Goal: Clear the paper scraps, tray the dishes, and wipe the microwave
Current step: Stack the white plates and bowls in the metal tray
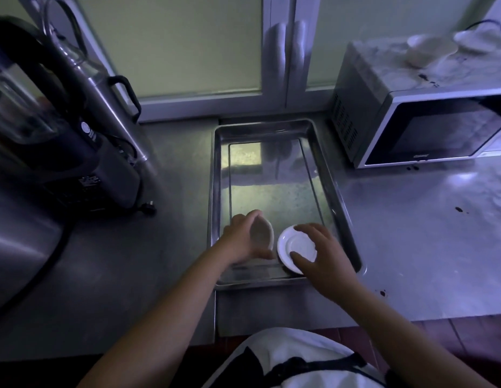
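Note:
A steel tray lies on the counter in front of me. Inside its near end, my left hand grips a small bowl, tilted with its opening facing right. Beside it my right hand holds a small white plate by its rim, thumb on the near edge and fingers over the far edge. The plate sits at the tray's near right corner. A microwave stands at the right, with white dishes on its spotted top.
A dark blender and a steel urn with a black cord stand on the left of the steel counter. Dark spots mark the counter near the microwave. Frosted windows run along the back wall.

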Tool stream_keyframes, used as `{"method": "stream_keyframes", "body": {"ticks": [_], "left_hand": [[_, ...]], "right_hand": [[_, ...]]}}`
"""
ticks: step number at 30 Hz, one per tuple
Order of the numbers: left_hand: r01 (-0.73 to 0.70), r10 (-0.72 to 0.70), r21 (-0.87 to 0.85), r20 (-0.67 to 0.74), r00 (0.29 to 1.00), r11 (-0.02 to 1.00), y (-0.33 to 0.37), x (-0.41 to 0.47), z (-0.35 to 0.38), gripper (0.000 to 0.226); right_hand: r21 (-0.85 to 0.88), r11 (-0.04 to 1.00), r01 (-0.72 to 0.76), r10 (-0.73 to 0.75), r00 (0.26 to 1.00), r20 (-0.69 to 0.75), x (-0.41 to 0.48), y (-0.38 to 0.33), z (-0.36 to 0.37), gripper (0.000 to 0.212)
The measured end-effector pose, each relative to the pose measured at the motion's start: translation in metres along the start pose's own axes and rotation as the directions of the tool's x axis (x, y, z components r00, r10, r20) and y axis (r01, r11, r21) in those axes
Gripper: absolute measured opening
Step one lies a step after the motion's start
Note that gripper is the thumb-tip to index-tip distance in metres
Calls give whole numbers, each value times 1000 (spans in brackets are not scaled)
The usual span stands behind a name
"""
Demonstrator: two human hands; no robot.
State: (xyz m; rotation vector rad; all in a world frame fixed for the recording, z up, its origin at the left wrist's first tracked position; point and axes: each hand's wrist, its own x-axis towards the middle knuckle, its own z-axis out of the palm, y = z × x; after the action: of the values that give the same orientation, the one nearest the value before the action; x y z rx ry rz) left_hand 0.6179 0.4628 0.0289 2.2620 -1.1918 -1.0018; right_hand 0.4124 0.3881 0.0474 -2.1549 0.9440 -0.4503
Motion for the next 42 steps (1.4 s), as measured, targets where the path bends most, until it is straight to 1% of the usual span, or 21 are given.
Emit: {"method": "stream_keyframes", "body": {"ticks": [1, 2, 3, 6, 9, 13, 16, 18, 20, 22, 23, 25, 26, 27, 29, 30, 32, 35, 39, 42], "left_hand": [[20, -22, 144, 9, 1000, 989, -6, 10, 5, 110], [27, -33, 245, 23, 999, 969, -12, 19, 10, 113], [28, -41, 299, 38, 998, 954, -17, 27, 15, 114], [25, -55, 364, 73, 996, 931, -26, 46, 26, 114], [5, -66, 461, 117, 991, 887, -28, 55, 33, 116], [-5, -79, 516, 141, 987, 857, -28, 59, 38, 117], [0, -99, 543, 154, 983, 840, -28, 61, 38, 121], [23, -131, 545, 160, 978, 838, -24, 63, 36, 125], [64, -143, 506, 118, 983, 860, -10, 66, 31, 121], [59, -77, 447, 24, 997, 893, 14, 72, 23, 103], [38, -32, 383, -23, 999, 923, 30, 75, 19, 91], [-13, 27, 118, -117, 993, 993, 72, 83, 13, 64], [-46, 40, -31, -164, 986, 998, 96, 87, 10, 50], [-78, 47, -151, -203, 978, 985, 123, 91, 8, 36], [-153, 84, -267, -254, 964, 951, 178, 103, 5, 15], [-189, 103, -314, -269, 957, 931, 206, 112, 4, 11], [-242, 121, -394, -307, 944, 887, 261, 137, 0, 10], [-286, 132, -390, -376, 917, 875, 337, 189, -11, 10], [-247, 65, -416, -404, 912, 875, 419, 254, -29, 9], [-197, 16, -376, -433, 901, 906, 460, 295, -33, 17]], "right_hand": [[-17, 999, -35, 34, 999, -36, -4, 8, -5, 51], [-22, 997, -76, 74, 995, -71, -10, 17, -9, 49], [-14, 993, -121, 119, 988, -102, -17, 25, -14, 49], [23, 968, -250, 251, 954, -167, -37, 44, -27, 47], [59, 930, -363, 367, 906, -211, -52, 55, -38, 50], [129, 906, -402, 422, 858, -291, -60, 64, -52, 48], [184, 881, -435, 472, 833, -290, -58, 73, -67, 44], [205, 877, -434, 478, 829, -290, -49, 80, -79, 43], [224, 886, -406, 459, 838, -296, -35, 87, -93, 42], [237, 895, -378, 437, 849, -297, -16, 93, -110, 42], [247, 898, -365, 429, 852, -299, -6, 96, -119, 41], [289, 902, -321, 405, 861, -308, 15, 102, -144, 39], [305, 905, -297, 390, 864, -318, 25, 106, -159, 38], [317, 908, -274, 376, 867, -327, 34, 111, -173, 37], [352, 907, -232, 354, 872, -339, 51, 123, -203, 34], [370, 905, -212, 345, 873, -344, 59, 130, -217, 33], [402, 898, -179, 330, 878, -347, 72, 147, -242, 27], [474, 867, -155, 334, 886, -321, 89, 173, -272, 20], [545, 826, -145, 340, 898, -277, 102, 207, -304, 24], [566, 811, -149, 347, 901, -260, 106, 229, -320, 25]]}}
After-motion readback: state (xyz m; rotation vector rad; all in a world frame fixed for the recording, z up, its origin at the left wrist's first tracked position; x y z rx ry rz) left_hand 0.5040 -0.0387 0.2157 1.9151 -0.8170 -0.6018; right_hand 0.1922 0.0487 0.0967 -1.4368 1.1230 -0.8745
